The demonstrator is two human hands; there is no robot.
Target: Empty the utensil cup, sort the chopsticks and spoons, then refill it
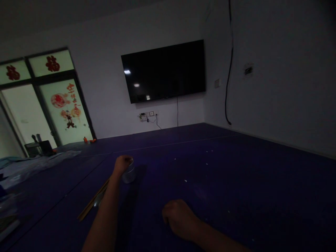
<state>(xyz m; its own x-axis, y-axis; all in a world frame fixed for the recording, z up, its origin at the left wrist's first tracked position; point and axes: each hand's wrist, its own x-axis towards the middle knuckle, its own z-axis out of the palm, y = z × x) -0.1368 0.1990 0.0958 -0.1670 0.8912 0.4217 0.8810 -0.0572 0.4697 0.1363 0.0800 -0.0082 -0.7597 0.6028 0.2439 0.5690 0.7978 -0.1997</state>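
At the rim of a clear cup [129, 176], my left hand [122, 164] is closed, its fingers bent over the edge. The cup stands upright on the purple surface [162, 154]. Beneath and beside my left forearm lie thin wooden chopsticks [90, 204], along with a shiny spoon-like piece [98, 199] that the arm partly covers. Lower and to the right, my right hand [181, 218] rests on the surface as a loose fist. Nothing shows in it, though its palm side is turned away from view.
Small white scraps [185, 181] are scattered on the surface. Clear plastic sheeting [42, 164] and a dark holder [39, 147] lie on the left. A television [165, 71] hangs on the far wall, with a black cable [228, 87] on the right wall.
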